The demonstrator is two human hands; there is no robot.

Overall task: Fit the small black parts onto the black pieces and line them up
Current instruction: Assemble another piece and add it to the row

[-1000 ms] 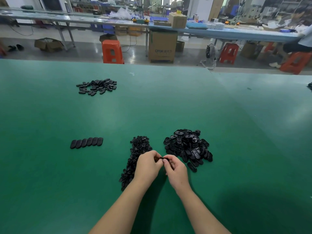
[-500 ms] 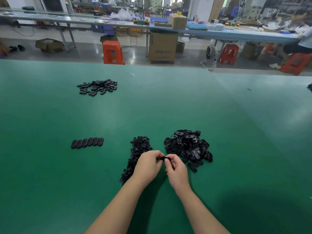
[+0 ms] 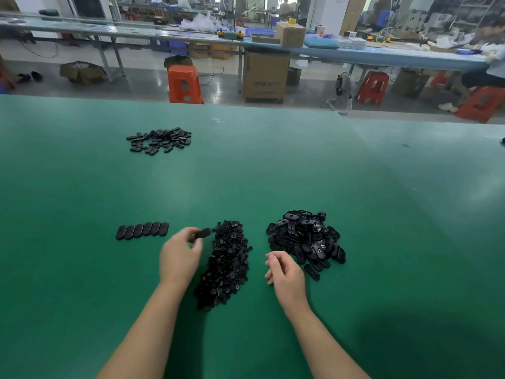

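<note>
Both hands have parted since the earlier frame, when they met over one piece between the two near piles: the left hand (image 3: 180, 257) has swung out to the left with that black piece (image 3: 202, 233) pinched in its fingertips, and the right hand (image 3: 284, 272) sits by itself, fingers loosely curled and holding nothing. All of it lies on the green table (image 3: 273, 173). Across the aisle a cardboard carton (image 3: 266, 77) carries blurred lettering I cannot read, with an orange stool (image 3: 184, 84) to its left. On the table, the heap of black pieces (image 3: 306, 239) lies just right of the right hand; the long heap of small black parts (image 3: 226, 263) runs between the two hands; a scattered pile (image 3: 159, 140) lies far back on the left. The finished row (image 3: 142, 230) of seven pieces stands side by side, left of the held piece and apart from it
</note>
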